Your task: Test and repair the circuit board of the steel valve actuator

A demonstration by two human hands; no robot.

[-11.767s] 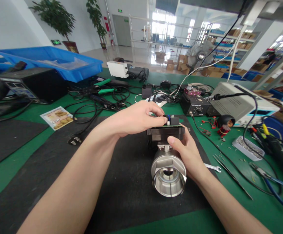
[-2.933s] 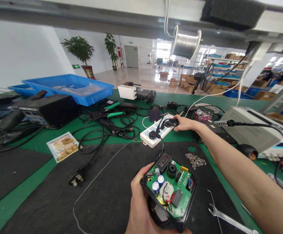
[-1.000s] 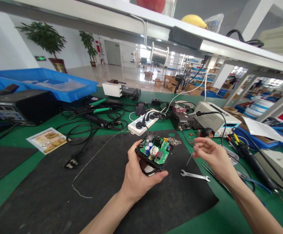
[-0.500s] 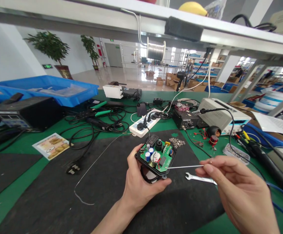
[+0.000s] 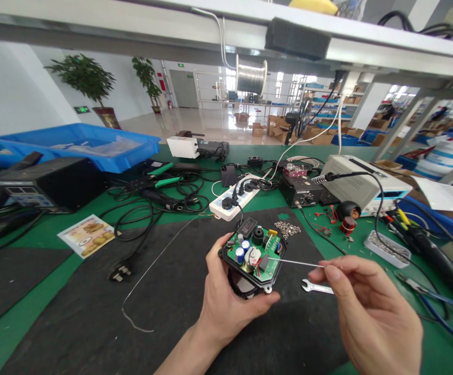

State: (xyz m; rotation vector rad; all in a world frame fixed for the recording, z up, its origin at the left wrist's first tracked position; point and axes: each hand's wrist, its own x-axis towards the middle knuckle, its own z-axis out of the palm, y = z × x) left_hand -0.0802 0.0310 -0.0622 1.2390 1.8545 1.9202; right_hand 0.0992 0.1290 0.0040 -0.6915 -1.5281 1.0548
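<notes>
My left hand (image 5: 222, 307) is wrapped around a black housing (image 5: 246, 278), holding it tilted above the dark mat. Inside the housing sits a green circuit board (image 5: 270, 275) with blue capacitors, a black block and red wires. Between thumb and fingers, my right hand (image 5: 375, 307) pinches a thin pale rod (image 5: 297, 262). The rod's far end is over the board beside a black chip (image 5: 264, 262); whether it touches I cannot tell. An open-end wrench (image 5: 316, 287) lies on the mat behind my right fingers, its other end hidden.
A white power strip (image 5: 236, 200) stands behind the housing, near a pile of small nuts (image 5: 288, 229). On the right are a clear box of small parts (image 5: 386, 249) and blue-handled pliers (image 5: 416, 284). Overhead hangs a wire spool (image 5: 251, 77) below a shelf.
The rod's end has moved from the board's near edge up to beside the black chip. My right hand has shifted slightly, uncovering the pliers. The view has turned a little.
</notes>
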